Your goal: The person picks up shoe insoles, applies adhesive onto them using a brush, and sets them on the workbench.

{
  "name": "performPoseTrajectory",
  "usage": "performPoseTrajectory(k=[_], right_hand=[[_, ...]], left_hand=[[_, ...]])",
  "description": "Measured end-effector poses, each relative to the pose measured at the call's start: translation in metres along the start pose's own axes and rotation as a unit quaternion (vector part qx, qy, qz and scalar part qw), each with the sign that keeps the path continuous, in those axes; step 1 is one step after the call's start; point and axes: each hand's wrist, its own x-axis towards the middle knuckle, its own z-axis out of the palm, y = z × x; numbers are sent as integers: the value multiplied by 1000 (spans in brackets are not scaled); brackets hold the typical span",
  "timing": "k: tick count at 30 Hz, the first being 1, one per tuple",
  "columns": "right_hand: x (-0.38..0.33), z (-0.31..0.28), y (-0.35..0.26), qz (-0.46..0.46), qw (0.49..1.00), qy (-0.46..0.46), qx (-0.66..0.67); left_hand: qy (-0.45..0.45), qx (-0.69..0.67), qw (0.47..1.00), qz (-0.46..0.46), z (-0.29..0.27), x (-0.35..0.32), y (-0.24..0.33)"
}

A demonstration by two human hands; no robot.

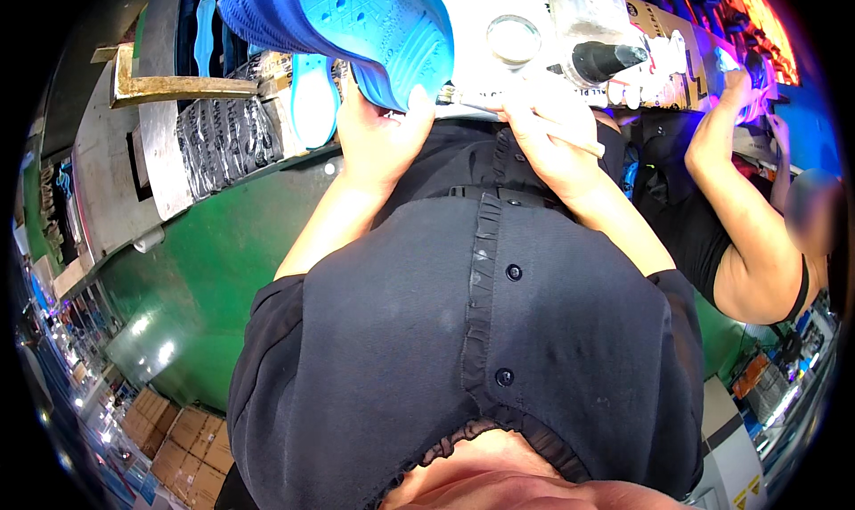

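Observation:
A bright blue foam clog (378, 24) with round holes is tilted up at the near edge of the worktable. My left hand (378, 136) is closed on its lower rim, with the thumb on the inside. To the right, my right hand (557, 140) has its fingers pinched round a thin, slender tool (472, 106) whose tip points toward the clog; glare hides its exact kind. Beyond that hand sits a small round clear dish (514, 40). Beside the dish lies a bottle with a black conical tip (607, 62).
A light blue and white sole-shaped piece (313, 100) lies left of the clog, near a wooden bracket (183, 89) and a black taped surface (223, 145). A co-worker's arm (735, 171) reaches in at the right. Cardboard boxes (183, 448) stand on the green floor behind.

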Motion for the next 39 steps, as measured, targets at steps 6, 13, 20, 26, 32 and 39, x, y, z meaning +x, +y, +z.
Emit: performPoseTrajectory(k=[6,13,20,26,32,39], right_hand=[[-8,-12,4,63,997,29,21],[-15,-32,18,133,977,157,62],[-37,-44,31,177,972,149,43],[-39,-40,22,213,955,175,114],[-42,-46,31,252,941,176,142],[-32,-54,48,255,947,160,116]], left_hand=[[-1,-35,999,-7,-3,3,1],[-4,-178,976,-125,-23,41,55],[-178,-362,899,-173,-52,105,113],[-241,-488,833,-98,12,239,161],[-323,-509,791,-99,17,221,152],[-73,-20,984,-159,-54,101,-23]])
